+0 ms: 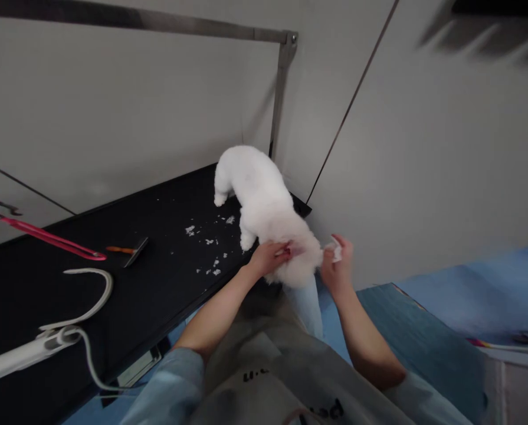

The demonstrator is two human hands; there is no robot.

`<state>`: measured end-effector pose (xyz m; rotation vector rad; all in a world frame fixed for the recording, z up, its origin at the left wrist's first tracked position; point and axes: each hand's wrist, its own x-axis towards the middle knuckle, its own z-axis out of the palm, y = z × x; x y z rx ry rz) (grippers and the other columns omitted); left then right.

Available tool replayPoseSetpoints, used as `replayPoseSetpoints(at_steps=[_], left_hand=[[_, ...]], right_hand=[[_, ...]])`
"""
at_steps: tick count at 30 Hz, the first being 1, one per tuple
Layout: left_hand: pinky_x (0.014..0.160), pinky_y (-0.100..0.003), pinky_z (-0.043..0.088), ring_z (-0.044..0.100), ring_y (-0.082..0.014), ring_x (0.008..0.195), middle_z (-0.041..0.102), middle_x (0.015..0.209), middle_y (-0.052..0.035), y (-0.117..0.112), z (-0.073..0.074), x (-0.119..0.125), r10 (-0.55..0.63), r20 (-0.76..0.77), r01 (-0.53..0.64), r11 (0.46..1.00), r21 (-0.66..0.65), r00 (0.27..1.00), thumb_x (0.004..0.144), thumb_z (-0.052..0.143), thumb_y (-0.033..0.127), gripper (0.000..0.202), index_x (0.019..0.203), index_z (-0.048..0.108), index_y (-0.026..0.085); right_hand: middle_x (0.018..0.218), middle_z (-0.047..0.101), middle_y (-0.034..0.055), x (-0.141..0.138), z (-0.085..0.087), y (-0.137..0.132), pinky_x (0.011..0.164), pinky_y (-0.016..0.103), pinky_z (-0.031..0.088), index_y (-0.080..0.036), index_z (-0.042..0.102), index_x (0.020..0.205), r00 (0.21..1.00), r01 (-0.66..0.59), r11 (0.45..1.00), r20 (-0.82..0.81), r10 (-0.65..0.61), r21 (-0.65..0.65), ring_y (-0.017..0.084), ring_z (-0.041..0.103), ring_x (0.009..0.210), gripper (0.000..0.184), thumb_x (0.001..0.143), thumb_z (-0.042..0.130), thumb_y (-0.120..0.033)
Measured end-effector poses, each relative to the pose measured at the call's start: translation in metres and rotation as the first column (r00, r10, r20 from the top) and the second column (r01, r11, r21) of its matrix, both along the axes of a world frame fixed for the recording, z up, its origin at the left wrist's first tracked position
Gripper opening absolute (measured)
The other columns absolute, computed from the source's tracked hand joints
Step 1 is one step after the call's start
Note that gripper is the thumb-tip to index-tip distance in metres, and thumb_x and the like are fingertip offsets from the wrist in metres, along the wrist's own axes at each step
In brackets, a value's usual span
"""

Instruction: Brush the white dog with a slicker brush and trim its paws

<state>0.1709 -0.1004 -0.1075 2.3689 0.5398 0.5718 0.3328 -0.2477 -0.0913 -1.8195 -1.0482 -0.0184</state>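
A small white fluffy dog (264, 203) stands on a black grooming table (91, 307), its head end at the table's near edge toward me. My left hand (270, 258) rests on the dog's head, fingers curled into the fur around a pinkish patch. My right hand (337, 265) is raised just right of the dog's head and pinches a small white wad, tissue or cotton (335, 250).
Tufts of white fur (208, 245) lie scattered on the table. A brush with an orange handle (128, 251), a red leash (42, 235) and a white hose-like loop (84, 301) lie to the left. A metal grooming arm (280, 88) rises behind the dog by grey walls.
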Motion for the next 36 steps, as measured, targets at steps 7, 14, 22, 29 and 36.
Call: replayPoseSetpoints(at_steps=[7, 14, 22, 29, 36], left_hand=[[0.078, -0.03, 0.048, 0.064, -0.021, 0.083, 0.07, 0.089, -0.0081, 0.001, 0.008, -0.002, -0.004, -0.055, 0.003, 1.0, -0.03, 0.998, 0.084, 0.062, 0.027, 0.021, 0.099, 0.072, 0.016], [0.084, -0.031, 0.048, 0.064, -0.0228, 0.091, 0.071, 0.095, -0.0081, 0.005, 0.006, -0.005, -0.026, -0.019, 0.025, 0.996, -0.081, 0.999, 0.081, 0.066, 0.032, 0.03, 0.108, 0.07, 0.018], [0.082, -0.026, 0.048, 0.066, -0.0181, 0.087, 0.073, 0.097, -0.0034, 0.025, 0.009, -0.042, 0.004, 0.052, 0.012, 0.955, -0.296, 0.999, 0.078, 0.069, 0.032, 0.033, 0.107, 0.07, 0.018], [0.077, -0.021, 0.047, 0.067, -0.0164, 0.082, 0.074, 0.089, -0.0028, 0.045, 0.029, -0.097, -0.053, 0.027, 0.058, 0.961, -0.271, 0.998, 0.076, 0.07, 0.037, 0.032, 0.1, 0.073, 0.016], [0.069, -0.021, 0.045, 0.064, -0.0151, 0.072, 0.071, 0.078, -0.003, 0.039, 0.037, -0.113, -0.063, -0.046, 0.052, 0.979, -0.199, 0.997, 0.075, 0.07, 0.04, 0.027, 0.086, 0.07, 0.015]], right_hand=[[0.124, 0.059, 0.0147, -0.047, 0.01, 0.037, 0.097, 0.043, 0.046, -0.017, 0.051, 0.124, 0.92, -0.392, 0.918, -0.022, 0.392, -0.056, 0.025, 0.057, 0.112, 0.042, 0.091, 0.043, -0.041], [0.096, 0.067, 0.0092, -0.017, 0.006, 0.049, 0.083, 0.036, 0.052, -0.02, 0.072, 0.092, 0.939, -0.328, 0.906, 0.015, 0.344, -0.267, 0.022, 0.063, 0.091, 0.021, 0.082, 0.059, -0.032], [0.091, 0.071, 0.0086, -0.047, 0.001, 0.077, 0.082, 0.039, 0.051, -0.021, 0.071, 0.094, 0.943, -0.33, 0.911, -0.043, 0.33, -0.25, 0.023, 0.064, 0.086, 0.027, 0.087, 0.048, -0.033], [0.086, 0.072, 0.0079, -0.086, 0.009, 0.091, 0.08, 0.037, 0.05, -0.02, 0.072, 0.088, 0.874, -0.479, 0.838, -0.052, 0.484, -0.262, 0.023, 0.063, 0.082, 0.027, 0.086, 0.05, -0.035], [0.121, 0.062, 0.0104, -0.096, 0.029, 0.08, 0.101, 0.047, 0.041, -0.023, 0.07, 0.107, 0.796, -0.542, 0.805, 0.16, 0.584, -0.241, 0.031, 0.052, 0.117, 0.029, 0.087, 0.052, -0.031]])
